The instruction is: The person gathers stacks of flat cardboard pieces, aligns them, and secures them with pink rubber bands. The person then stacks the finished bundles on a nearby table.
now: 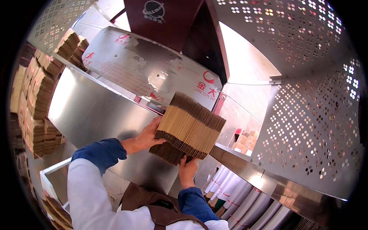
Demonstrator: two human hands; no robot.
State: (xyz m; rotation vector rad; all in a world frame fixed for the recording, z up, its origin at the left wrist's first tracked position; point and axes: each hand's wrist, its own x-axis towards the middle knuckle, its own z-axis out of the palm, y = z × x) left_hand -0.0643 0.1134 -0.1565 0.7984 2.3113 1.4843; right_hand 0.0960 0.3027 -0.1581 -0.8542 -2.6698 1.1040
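A thick stack of flat, folded brown cardboard pieces (191,120) is held up in front of me, with many thin edges side by side and darker bands at its top and bottom. My left hand (148,134) grips its left side, with the fingers partly hidden by the cardboard. My right hand (188,170) clasps the lower edge from below, thumb upward against the stack. Behind and below the cardboard lies a smooth metal work surface (99,111). Whether the stack touches that metal I cannot tell.
A maroon machine housing (165,23) rises ahead, behind a metal cover with peeling printed film (153,73). Perforated metal panels (306,126) stand at the right above a metal ledge (260,178). Cardboard bundles (36,92) pile up at the left. Long pale bundles (249,203) lie below right.
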